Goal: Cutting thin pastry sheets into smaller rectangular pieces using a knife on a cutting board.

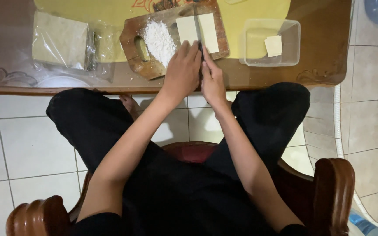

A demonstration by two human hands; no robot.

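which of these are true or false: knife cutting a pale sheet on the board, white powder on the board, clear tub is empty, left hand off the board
1. A knife cuts the pale sheet on the wooden board: true.
2. White powder lies on the board: true.
3. The clear tub is empty: false, a pale square lies in it.
4. The left hand is off the board: false, it rests on the sheet beside the right hand.
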